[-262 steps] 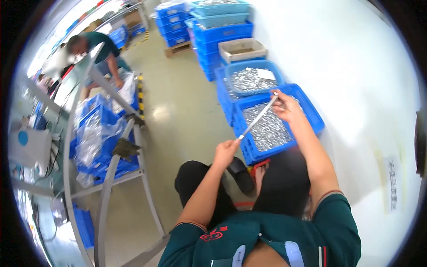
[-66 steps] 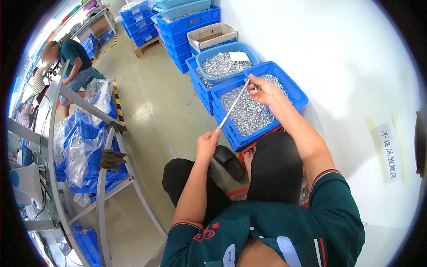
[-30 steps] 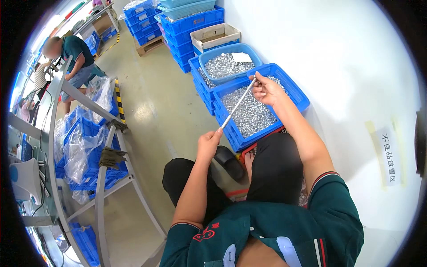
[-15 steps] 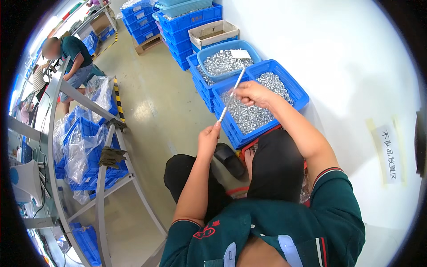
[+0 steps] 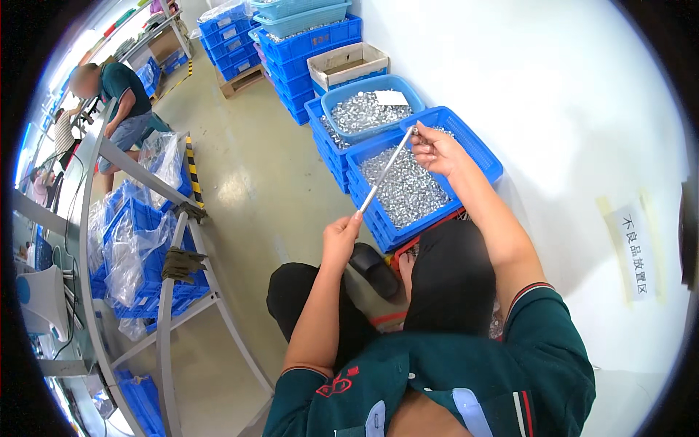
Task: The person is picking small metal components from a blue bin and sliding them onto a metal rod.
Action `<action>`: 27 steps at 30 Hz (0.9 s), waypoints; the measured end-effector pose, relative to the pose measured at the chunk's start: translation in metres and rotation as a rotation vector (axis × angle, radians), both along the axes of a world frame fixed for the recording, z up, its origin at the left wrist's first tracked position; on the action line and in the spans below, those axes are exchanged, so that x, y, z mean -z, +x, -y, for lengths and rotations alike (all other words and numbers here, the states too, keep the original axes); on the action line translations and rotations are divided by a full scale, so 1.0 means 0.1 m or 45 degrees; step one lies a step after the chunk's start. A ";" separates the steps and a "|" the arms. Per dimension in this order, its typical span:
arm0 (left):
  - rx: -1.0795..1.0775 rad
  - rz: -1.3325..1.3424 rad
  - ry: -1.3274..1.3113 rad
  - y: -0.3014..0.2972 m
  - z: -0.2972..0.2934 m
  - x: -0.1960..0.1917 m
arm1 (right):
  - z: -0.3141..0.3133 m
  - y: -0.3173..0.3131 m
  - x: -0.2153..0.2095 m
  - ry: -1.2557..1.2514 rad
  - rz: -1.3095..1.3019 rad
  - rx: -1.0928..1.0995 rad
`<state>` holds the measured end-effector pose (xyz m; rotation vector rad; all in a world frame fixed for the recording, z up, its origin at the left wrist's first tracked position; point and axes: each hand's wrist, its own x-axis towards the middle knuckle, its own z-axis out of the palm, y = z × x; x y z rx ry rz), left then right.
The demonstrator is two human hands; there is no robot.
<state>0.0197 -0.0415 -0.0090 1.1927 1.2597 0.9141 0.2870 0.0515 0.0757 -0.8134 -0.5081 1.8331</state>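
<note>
A thin, straight metal rod [image 5: 384, 175] slants up and to the right over a blue crate [image 5: 389, 234]. My left hand [image 5: 342, 237] is closed round its lower end. At the upper tip my right hand [image 5: 435, 149] has thumb and fingers pinched together. Whatever sits between those fingertips is too small to make out. Under the rod, the crate holds a mass of small, shiny metal parts [image 5: 408, 193]. Part of that heap is hidden behind my right hand and forearm.
A light blue basket [image 5: 329, 116] of similar parts stands beyond the crate, with a white open box [image 5: 349, 75] and stacked blue crates [image 5: 302, 65] behind. A grey metal frame [image 5: 166, 320] rises at left. A white wall [image 5: 553, 109] borders the right. Another person [image 5: 124, 95] works far left.
My right hand has moved up and right along the rod, from its middle part to its upper tip. The left hand keeps its hold, and the rod leans further right.
</note>
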 end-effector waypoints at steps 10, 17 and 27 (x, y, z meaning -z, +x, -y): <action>0.022 -0.022 0.005 -0.01 0.02 -0.01 | 0.04 -0.11 -0.12 -0.038 -0.152 0.004; 0.027 0.053 0.008 -0.01 0.02 0.04 | 0.07 -0.11 -0.14 0.033 -0.150 -0.022; -0.001 0.125 -0.072 0.02 0.03 -0.09 | 0.12 -0.31 -0.20 0.241 0.322 -0.051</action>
